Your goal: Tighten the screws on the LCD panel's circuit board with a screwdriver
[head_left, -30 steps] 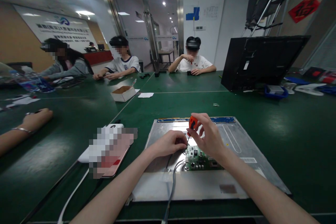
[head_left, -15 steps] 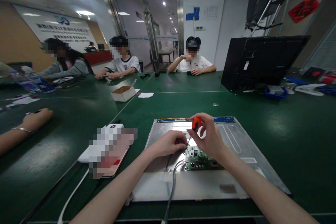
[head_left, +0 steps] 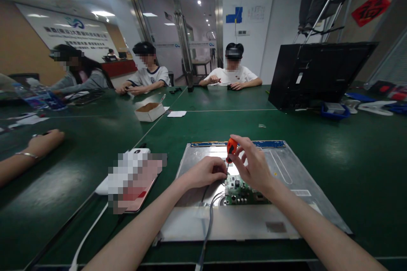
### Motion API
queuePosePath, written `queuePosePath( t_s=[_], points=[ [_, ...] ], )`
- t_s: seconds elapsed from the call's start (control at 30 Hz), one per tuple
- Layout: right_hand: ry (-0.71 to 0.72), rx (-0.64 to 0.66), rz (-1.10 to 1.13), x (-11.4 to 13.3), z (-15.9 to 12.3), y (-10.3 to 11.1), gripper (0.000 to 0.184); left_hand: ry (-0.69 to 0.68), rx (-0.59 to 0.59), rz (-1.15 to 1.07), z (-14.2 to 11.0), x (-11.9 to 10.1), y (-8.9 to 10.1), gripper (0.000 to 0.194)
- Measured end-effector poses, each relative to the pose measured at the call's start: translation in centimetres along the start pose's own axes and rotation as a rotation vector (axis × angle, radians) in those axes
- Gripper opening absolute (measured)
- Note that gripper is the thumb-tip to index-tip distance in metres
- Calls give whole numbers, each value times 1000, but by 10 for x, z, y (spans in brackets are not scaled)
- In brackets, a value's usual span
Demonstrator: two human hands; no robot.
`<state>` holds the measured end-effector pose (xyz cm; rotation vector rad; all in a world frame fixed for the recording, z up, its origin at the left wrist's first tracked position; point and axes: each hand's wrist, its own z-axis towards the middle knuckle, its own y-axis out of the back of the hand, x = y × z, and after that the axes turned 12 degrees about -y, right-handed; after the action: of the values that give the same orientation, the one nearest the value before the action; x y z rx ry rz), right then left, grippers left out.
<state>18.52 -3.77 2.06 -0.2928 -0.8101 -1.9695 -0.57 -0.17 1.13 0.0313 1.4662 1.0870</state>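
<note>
My right hand (head_left: 252,163) grips the handle of an orange and black screwdriver (head_left: 232,147) between thumb and fingers. Its shaft points down to the upper left corner of a green circuit board (head_left: 243,190). My left hand (head_left: 208,172) is closed in a pinch beside the screwdriver's tip; what its fingers hold, if anything, is hidden. The board sits on a flat silver metal panel (head_left: 222,224), which has a blue strip (head_left: 273,144) along its far edge. Grey cables (head_left: 210,220) run from the board's left side toward the near table edge.
Left of the panel lie a pink phone (head_left: 149,182) and a white device (head_left: 104,186) with a cable. Another person's hand (head_left: 47,142) rests at far left. Beyond stand an open box (head_left: 149,113) and a black monitor (head_left: 318,76). Several people sit around the green table (head_left: 216,125).
The screwdriver has gone from leaning right to nearly upright, its handle shifting slightly left in my right hand. My left hand stays in place. The person opposite has lowered a hand.
</note>
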Motion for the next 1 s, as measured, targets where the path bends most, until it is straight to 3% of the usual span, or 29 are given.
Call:
queuePosePath(
  t_s=[0.23, 0.47, 0.6, 0.73, 1.0],
  points=[
    [-41, -6, 21, -1, -3, -2, 49, 7, 2, -43, 0, -1, -1, 7],
    [-53, -116, -36, -1, 0, -1, 41, 8, 0, -23, 0, -2, -1, 7],
    [-53, -68, -6, 2, 2, 1, 39, 19, 0, -33, 0, -4, -1, 7],
    [-47, -18, -10, 4, 1, 2, 49, 11, -8, -25, 0, -5, 0, 8],
    [-17, -53, 11, -1, 0, -1, 48, 7, 14, -25, 0, -4, 0, 7]
  ],
)
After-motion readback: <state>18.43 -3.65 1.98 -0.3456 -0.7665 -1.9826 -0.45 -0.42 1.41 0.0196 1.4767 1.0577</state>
